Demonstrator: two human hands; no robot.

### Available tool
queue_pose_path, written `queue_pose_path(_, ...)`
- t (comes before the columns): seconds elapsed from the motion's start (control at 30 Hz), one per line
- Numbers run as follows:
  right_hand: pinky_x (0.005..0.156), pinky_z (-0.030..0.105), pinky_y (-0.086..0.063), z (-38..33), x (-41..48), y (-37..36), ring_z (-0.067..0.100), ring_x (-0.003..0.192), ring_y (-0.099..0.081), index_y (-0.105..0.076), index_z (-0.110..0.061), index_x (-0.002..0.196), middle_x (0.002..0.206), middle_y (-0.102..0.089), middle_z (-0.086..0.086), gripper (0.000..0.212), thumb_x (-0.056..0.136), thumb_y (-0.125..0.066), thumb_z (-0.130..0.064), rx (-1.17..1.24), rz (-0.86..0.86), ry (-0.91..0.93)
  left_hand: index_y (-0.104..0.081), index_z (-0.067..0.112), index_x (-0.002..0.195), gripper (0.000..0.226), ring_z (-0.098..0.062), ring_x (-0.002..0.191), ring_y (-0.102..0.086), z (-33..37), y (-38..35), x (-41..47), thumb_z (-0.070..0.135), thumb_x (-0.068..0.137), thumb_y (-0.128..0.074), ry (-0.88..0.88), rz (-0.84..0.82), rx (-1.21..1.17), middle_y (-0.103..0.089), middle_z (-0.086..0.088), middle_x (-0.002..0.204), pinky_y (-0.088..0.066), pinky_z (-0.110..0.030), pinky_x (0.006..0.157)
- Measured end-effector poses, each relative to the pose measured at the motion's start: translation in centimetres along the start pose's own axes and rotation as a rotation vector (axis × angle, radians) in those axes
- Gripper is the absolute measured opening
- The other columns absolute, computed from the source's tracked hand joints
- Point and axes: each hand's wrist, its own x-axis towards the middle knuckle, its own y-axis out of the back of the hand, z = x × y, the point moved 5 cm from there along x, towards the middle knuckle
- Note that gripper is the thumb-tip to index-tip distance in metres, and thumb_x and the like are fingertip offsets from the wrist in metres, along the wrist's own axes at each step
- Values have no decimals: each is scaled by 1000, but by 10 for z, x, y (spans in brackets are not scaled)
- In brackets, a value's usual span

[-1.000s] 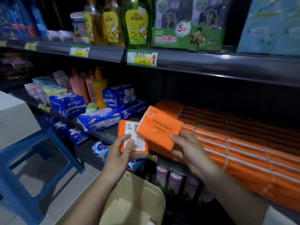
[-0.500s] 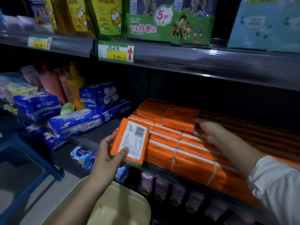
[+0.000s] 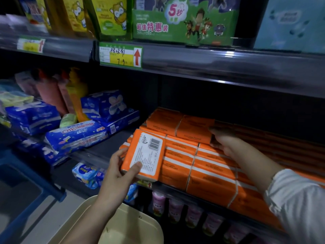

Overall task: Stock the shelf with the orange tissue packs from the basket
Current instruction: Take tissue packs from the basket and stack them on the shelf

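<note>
Basket: our beige basket point(image 3: 112, 224) sits nearest, below the arms.
Left hand: our left hand point(image 3: 119, 171) grips one orange tissue pack point(image 3: 146, 154), label side facing us, held before the shelf edge point(image 3: 91, 155).
Right hand: our right hand point(image 3: 226, 141) rests curled against the top pack point(image 3: 193, 128) on the shelved orange stack point(image 3: 211, 175); we cannot tell whether it is gripping.
Beyond: blue packs point(image 3: 75, 136) lie left of the stack.

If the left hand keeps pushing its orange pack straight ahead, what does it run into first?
Probably the front of the stacked orange tissue packs on the shelf: the held pack in the left hand overlaps them. The gap between them is unclear.
</note>
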Motion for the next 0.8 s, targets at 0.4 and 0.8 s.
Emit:
queue_pose_path(0.4, 82, 41, -51, -6, -7, 4, 25, 85, -62, -58, -17, 105, 101, -65, 12, 20, 93, -53, -31, -161, 98, 124, -49, 41, 126, 48, -19, 102, -64, 5, 4, -5, 23, 84, -65, 32, -17, -31, -62, 1, 117, -56, -42, 83)
queue_pose_path(0.8, 72, 10, -47, 4, -119, -79, -3, 81, -65, -54, -17, 123, 101, -67, -6, 35, 88, -61, -15, -131, -599, 303, -52, 41, 120, 47, -9, 97, -65, 26, -3, -21, 9, 86, -62, -29, -121, -91, -64, 6, 113, -55, -19, 71)
